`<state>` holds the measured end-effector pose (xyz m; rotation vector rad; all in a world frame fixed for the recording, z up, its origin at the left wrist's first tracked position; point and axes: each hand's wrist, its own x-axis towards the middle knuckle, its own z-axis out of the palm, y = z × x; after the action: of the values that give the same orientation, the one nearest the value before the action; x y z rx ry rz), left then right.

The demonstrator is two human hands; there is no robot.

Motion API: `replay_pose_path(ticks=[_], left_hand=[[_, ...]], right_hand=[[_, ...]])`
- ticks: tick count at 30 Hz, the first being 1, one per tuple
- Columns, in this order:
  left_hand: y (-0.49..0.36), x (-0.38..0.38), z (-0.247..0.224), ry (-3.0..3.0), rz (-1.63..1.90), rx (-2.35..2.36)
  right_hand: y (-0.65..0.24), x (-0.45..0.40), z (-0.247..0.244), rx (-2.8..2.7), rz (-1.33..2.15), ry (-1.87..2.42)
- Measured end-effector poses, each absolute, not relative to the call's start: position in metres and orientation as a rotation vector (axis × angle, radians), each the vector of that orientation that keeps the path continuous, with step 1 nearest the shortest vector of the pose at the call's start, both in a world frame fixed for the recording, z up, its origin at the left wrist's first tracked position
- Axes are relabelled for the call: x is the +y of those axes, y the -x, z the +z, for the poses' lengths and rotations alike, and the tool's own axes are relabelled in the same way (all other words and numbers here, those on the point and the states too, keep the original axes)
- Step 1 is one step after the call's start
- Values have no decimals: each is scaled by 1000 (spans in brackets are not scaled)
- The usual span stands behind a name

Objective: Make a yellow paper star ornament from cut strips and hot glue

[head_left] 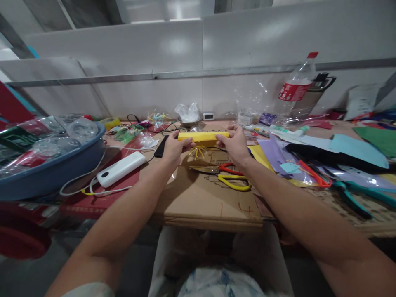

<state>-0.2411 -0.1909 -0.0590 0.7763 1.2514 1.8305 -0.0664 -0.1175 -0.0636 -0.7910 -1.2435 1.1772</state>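
Between my two hands a folded yellow strip (202,136), perhaps paper or felt, is stretched level above the cardboard. My left hand (177,145) pinches its left end, and my right hand (232,143) pinches the right end. Just below the strip stands a small clear piece with thin yellow strands (198,153) spreading from it. Scissors with one red and one yellow handle (235,182) lie on the cardboard (198,206), close under my right wrist. Their blades point left. A black phone-like slab (161,147) lies beside my left hand.
At left are a blue basin (93,159) full of plastic-wrapped things and a white power bank (121,169) with a cable. To the right lie purple sheets (272,152), green-handled pliers (352,198) and a tall plastic bottle (295,88). A wall panel (173,49) closes off the back.
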Motion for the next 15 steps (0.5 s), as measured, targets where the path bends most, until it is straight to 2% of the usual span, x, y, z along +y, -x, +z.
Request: replay_pose_path(ticks=[9, 15], left_hand=[[254, -188, -64, -651, 1541, 1029], [232, -188, -71, -788, 1579, 868]], right_hand=[[61, -112, -63, -1240, 1175, 698], [69, -119, -64, -1231, 1248, 669]])
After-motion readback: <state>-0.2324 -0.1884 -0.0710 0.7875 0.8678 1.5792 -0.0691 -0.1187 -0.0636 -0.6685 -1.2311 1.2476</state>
